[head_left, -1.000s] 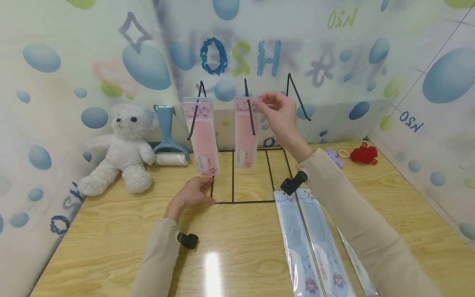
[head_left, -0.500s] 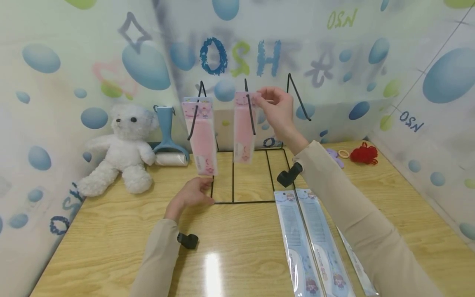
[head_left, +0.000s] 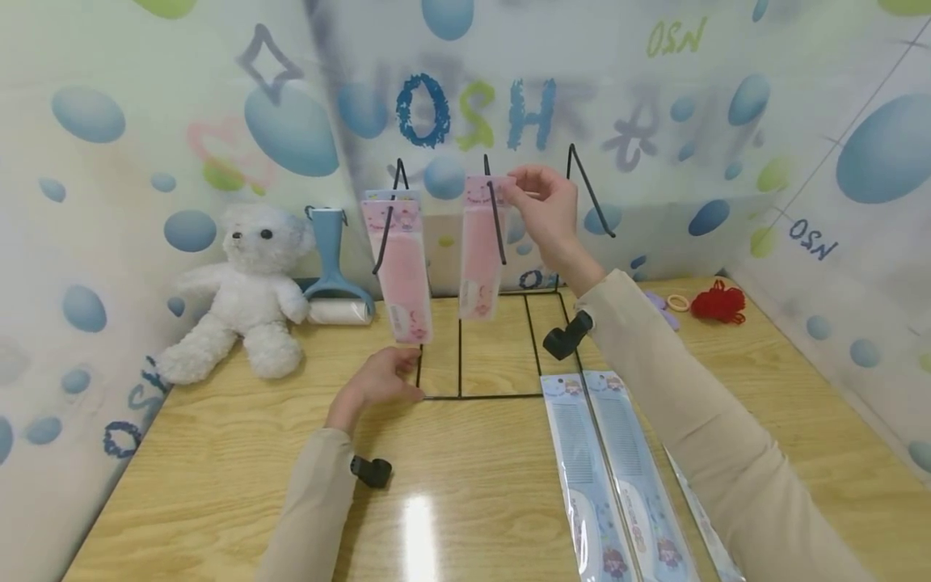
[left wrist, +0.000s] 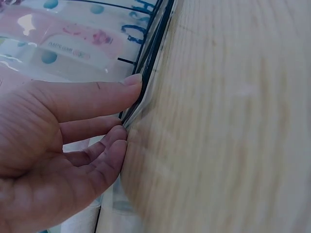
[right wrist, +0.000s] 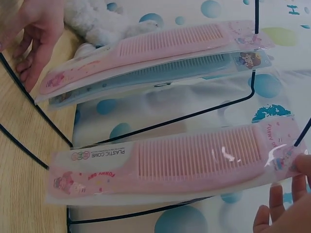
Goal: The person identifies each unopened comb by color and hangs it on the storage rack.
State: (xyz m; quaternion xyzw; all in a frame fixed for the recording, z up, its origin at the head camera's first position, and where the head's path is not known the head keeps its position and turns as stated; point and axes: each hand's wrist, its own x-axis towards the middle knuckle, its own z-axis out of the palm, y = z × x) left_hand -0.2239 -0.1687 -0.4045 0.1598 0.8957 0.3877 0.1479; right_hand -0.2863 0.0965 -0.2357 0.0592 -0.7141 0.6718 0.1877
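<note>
My right hand point(head_left: 549, 206) pinches the top corner of a pink comb in a clear packet point(head_left: 480, 250). That packet's header is on the middle prong of a black wire rack point(head_left: 502, 396), and the prong's tip slopes down in front of it. In the right wrist view the comb's teeth point(right wrist: 194, 153) face upward. My left hand point(head_left: 378, 376) grips the rack's near left base corner, thumb on the wire point(left wrist: 150, 60). From the left prong hang another pink packaged comb point(head_left: 403, 279) and a blue packaged comb point(right wrist: 175, 68) behind it.
The rack's right prong point(head_left: 592, 194) is bare. Blue packaged combs point(head_left: 578, 461) lie on the table at front right, one partly behind my right sleeve. A white teddy bear point(head_left: 250, 291) and a blue lint roller point(head_left: 330, 267) stand back left; red yarn point(head_left: 718, 303) lies back right.
My right hand has lifted slightly, and the pink comb on the middle prong has risen with it. The left hand keeps its place on the rack. The head view shifts a little.
</note>
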